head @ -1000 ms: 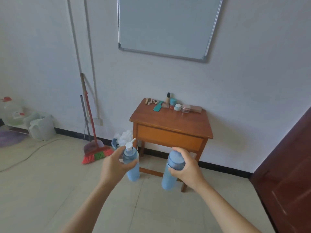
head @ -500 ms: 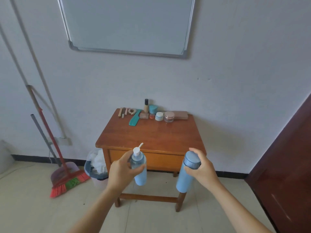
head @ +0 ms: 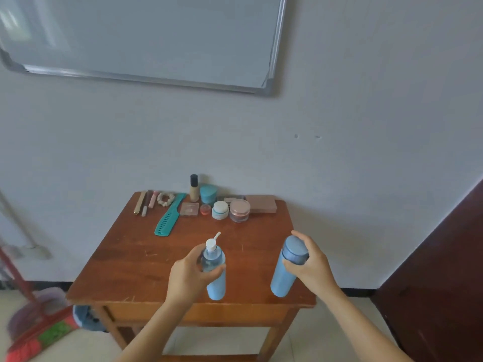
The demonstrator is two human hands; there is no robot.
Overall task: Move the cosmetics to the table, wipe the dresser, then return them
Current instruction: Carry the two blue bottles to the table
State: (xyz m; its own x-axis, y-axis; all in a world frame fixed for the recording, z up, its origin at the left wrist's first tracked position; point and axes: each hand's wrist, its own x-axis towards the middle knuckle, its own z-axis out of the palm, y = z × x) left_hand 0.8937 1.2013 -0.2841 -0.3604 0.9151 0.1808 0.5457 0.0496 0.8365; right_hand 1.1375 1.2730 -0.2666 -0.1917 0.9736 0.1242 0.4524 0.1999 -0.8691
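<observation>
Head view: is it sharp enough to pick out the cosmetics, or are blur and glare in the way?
Head view, centre: sharp; the comb, pink jar, pump bottle and capped bottle read cleanly. Head view, left edge: smeared, the broom is blurred. Head view, top: pale glare on the whiteboard, its frame bowed by the wide lens.

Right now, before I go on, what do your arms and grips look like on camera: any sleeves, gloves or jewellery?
The left forearm and right forearm are bare down to the bottom edge of the frame; no sleeve or cuff shows. The left grip and right grip are ungloved hands, with no ring, watch or bracelet visible.
</observation>
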